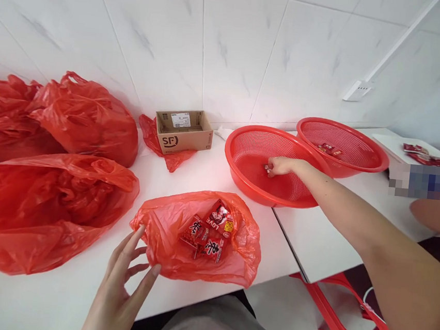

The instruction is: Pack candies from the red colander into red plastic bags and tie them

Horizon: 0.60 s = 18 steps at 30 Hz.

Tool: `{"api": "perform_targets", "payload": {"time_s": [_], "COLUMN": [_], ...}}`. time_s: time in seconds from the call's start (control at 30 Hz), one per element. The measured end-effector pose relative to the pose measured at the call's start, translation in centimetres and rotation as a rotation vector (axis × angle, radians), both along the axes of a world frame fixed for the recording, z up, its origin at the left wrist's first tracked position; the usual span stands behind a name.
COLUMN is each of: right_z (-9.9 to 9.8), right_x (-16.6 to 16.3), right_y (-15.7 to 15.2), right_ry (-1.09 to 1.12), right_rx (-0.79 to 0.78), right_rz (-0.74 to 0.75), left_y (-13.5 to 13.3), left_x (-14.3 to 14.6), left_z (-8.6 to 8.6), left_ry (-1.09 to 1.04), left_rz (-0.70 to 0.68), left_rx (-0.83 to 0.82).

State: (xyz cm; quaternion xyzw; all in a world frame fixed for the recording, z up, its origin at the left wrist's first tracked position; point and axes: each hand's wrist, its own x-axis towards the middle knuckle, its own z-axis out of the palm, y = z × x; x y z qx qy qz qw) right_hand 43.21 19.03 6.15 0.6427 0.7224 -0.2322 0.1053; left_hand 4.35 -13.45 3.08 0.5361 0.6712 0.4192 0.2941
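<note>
My left hand [123, 280] is open, fingers spread, its fingertips touching the left rim of a small red plastic bag [168, 222] on the white table. Inside the bag lie a few red snack packets [209, 231]. My right arm reaches across to a red mesh basket [246, 139]. My right hand [280, 165] is closed inside it, pinching a small packet [268, 168] just above the basket's bottom.
Large stuffed red bags [45, 205] fill the left side, with more [84, 115] behind. A small open cardboard box [184, 130] stands by the tiled wall. A second red basket [342, 143] holds packets. Another person's arm [433, 216] rests at the right. A red stool [344, 327] stands below.
</note>
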Motion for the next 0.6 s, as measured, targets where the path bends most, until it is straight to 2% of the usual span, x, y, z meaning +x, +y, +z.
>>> {"api": "perform_targets", "payload": {"time_s": [0.13, 0.23, 0.33, 0.4, 0.47, 0.5, 0.6], "right_z": [2.1, 4.2, 6.5, 8.0, 9.2, 9.7, 10.5], "right_x": [-0.3, -1.1, -3.2, -5.5, -8.2, -9.4, -11.6], "right_y": [-1.5, -3.3, -6.2, -9.0, -12.2, -13.7, -16.9], "right_ry": [0.272, 0.527, 0.924, 1.103, 1.069, 0.986, 0.646], "right_rx": [-0.119, -0.147, -0.241, -0.323, -0.336, -0.283, 0.144], "right_rz": [-0.042, -0.020, 0.062, 0.170, 0.311, 0.376, 0.450], "left_y": [0.0, 0.0, 0.2, 0.2, 0.2, 0.2, 0.0], "left_x": [-0.1, -0.2, -0.3, -0.3, -0.4, -0.4, -0.4], "left_z": [0.2, -0.2, -0.9, -1.3, -1.4, -1.4, -1.2], "left_ry": [-0.020, -0.032, -0.038, -0.052, -0.050, -0.042, -0.030], "left_rz": [0.003, -0.002, -0.020, -0.037, -0.044, -0.042, -0.032], "left_rx": [-0.017, -0.030, -0.015, -0.018, -0.025, -0.022, 0.004]}}
